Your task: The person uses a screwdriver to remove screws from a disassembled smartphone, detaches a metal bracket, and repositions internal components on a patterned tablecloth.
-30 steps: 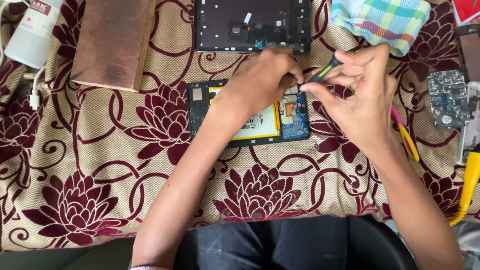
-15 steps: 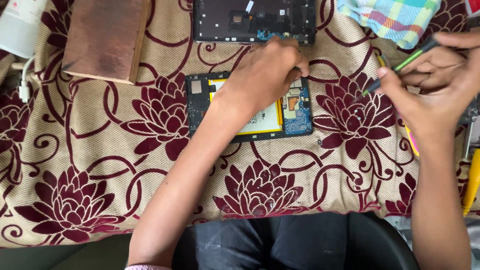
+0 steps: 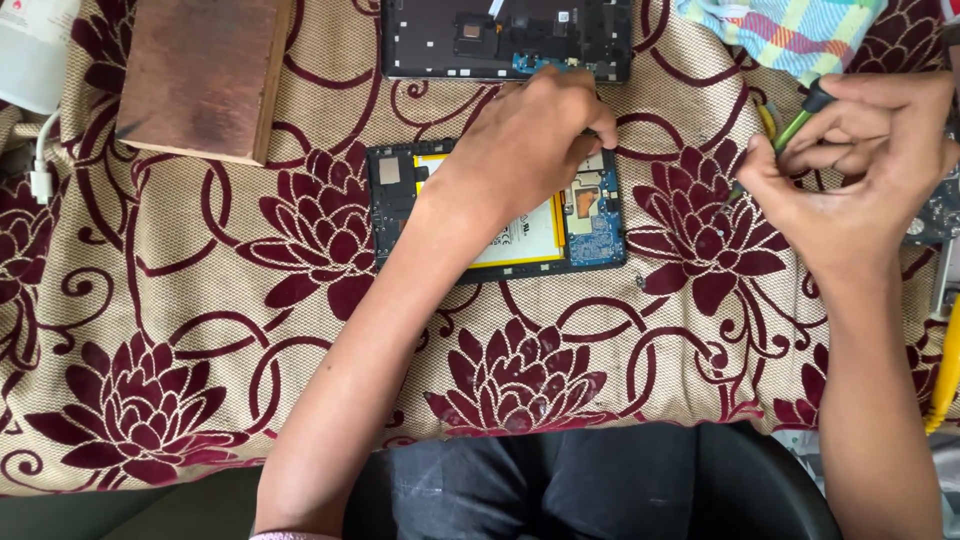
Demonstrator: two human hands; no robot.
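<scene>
Meanwhile right fingers (image 3: 800, 160) pinch a green screwdriver (image 3: 795, 125); left hand (image 3: 520, 140) presses the opened tablet (image 3: 590, 230).

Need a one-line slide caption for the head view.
Left hand rests on opened tablet; right hand holds green screwdriver.

A makeshift repair bench: an opened tablet (image 3: 500, 210), loose circuit board (image 3: 935, 215) and floral tablecloth (image 3: 200, 330).

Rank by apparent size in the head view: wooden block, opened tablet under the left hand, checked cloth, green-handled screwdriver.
1. Wooden block, though cut off by the top edge.
2. Opened tablet, close to the block and partly hidden by the left hand, so this order is unsure.
3. Checked cloth, also cropped.
4. Green-handled screwdriver, held in the right hand.
</scene>
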